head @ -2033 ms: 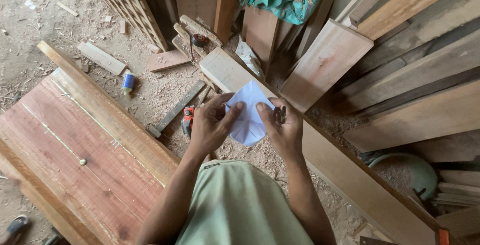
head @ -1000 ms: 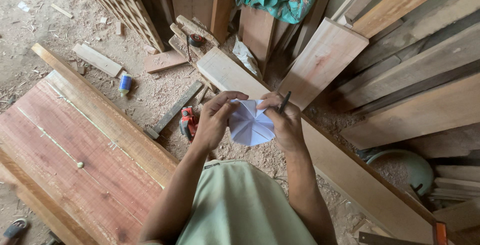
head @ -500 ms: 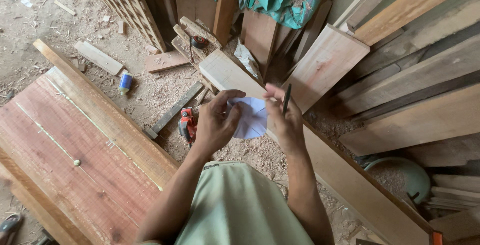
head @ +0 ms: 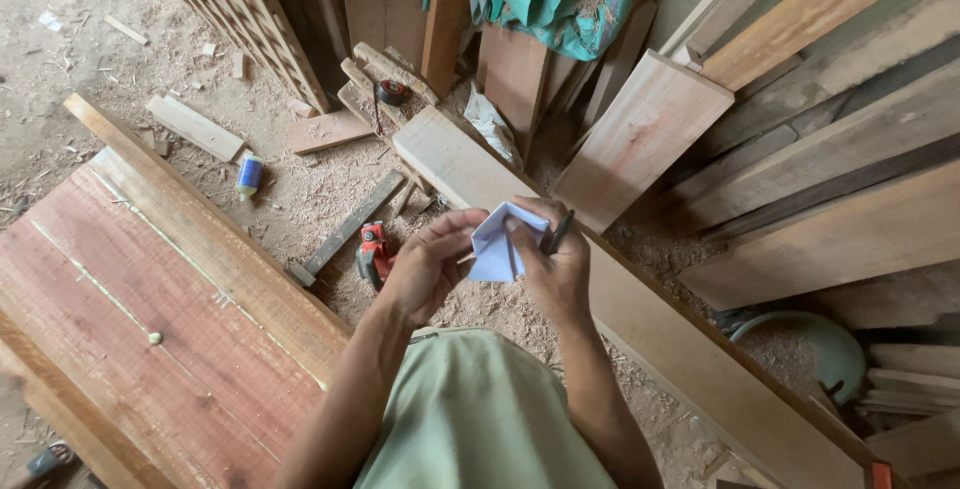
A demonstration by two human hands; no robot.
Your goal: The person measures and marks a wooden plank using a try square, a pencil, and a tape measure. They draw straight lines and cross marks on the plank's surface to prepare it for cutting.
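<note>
Both hands pinch a folded white paper sheet (head: 495, 247) btwn them. Left hand (head: 425, 269) grips its edge; right hand (head: 550, 269) also clamps a dark pen (head: 558, 231) (upright, w/ fingers).

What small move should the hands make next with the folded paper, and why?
Probably press the fold flat: the left hand and right hand both pinch the white paper, which is already folded small, and a dark pen sits between the right fingers.

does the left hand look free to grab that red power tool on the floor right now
Probably not as things stand: the left hand is pinching the folded white paper together with the right hand. The red power tool lies uncovered in sawdust below it.
</note>
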